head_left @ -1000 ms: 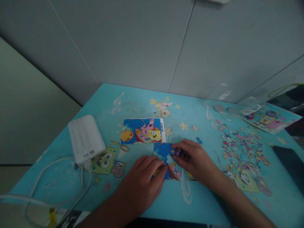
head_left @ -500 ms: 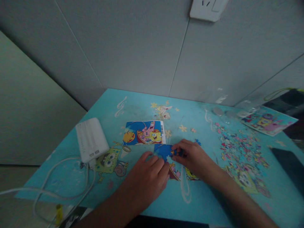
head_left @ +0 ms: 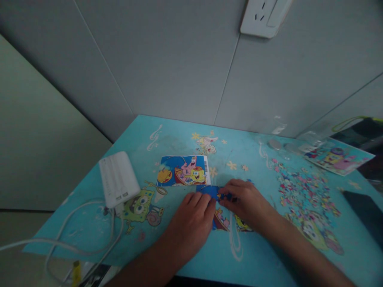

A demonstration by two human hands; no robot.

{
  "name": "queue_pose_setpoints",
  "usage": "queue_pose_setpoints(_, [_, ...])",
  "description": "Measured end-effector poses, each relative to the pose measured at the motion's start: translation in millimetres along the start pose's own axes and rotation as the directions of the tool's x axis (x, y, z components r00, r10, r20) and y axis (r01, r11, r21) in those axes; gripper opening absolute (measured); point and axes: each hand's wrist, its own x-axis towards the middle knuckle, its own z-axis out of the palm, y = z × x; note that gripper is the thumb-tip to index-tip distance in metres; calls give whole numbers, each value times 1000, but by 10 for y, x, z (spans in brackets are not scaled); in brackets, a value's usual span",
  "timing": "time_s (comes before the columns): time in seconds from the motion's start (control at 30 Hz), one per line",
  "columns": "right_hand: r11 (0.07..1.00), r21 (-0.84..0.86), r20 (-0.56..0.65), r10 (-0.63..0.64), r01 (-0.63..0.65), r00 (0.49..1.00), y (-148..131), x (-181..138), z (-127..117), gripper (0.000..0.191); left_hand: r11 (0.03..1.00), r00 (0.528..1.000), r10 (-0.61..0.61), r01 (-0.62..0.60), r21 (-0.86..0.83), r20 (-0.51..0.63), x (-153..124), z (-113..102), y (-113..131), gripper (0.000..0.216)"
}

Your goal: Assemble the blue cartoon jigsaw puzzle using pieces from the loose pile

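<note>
A partly joined cartoon jigsaw (head_left: pixel 220 219) lies on the turquoise table (head_left: pixel 179 135) right in front of me. My left hand (head_left: pixel 191 223) rests flat on its left part, fingers stretched forward over the blue pieces. My right hand (head_left: pixel 245 201) sits on its upper right part, thumb and fingers pinched on a small blue puzzle piece (head_left: pixel 223 195) at the top edge. The two hands nearly touch at their fingertips. A printed reference picture (head_left: pixel 183 170) of the cartoon lies just beyond them.
A heap of loose puzzle pieces (head_left: pixel 302 185) spreads at the right. A white power bank (head_left: pixel 119 178) with a white cable (head_left: pixel 74 235) lies at the left. A second picture card (head_left: pixel 338 155) and a dark object (head_left: pixel 363 209) are at the far right. A wall socket (head_left: pixel 263 16) hangs above.
My left hand has slid forward over the blue part of the jigsaw, closing up to my right hand. The view has tilted up, so the wall socket shows.
</note>
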Motion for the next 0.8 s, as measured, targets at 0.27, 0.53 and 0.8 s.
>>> queue_pose_setpoints(0.27, [994,64,61,86,-90,994,-31,133,-64,17,999,998,30,-33,-43,-55,-15,43,-44,31])
queue_pose_setpoints(0.53, [910,371,173,129,-186,976,-35,98,-87,8,999,996,29,-32,-37,-88,-15,87,-56,31])
queue_pose_setpoints(0.8, [880,420,-109,290,-220,951,-51,-45,-62,22,999,991,50,-49,5,-122,-18,105,-55,32])
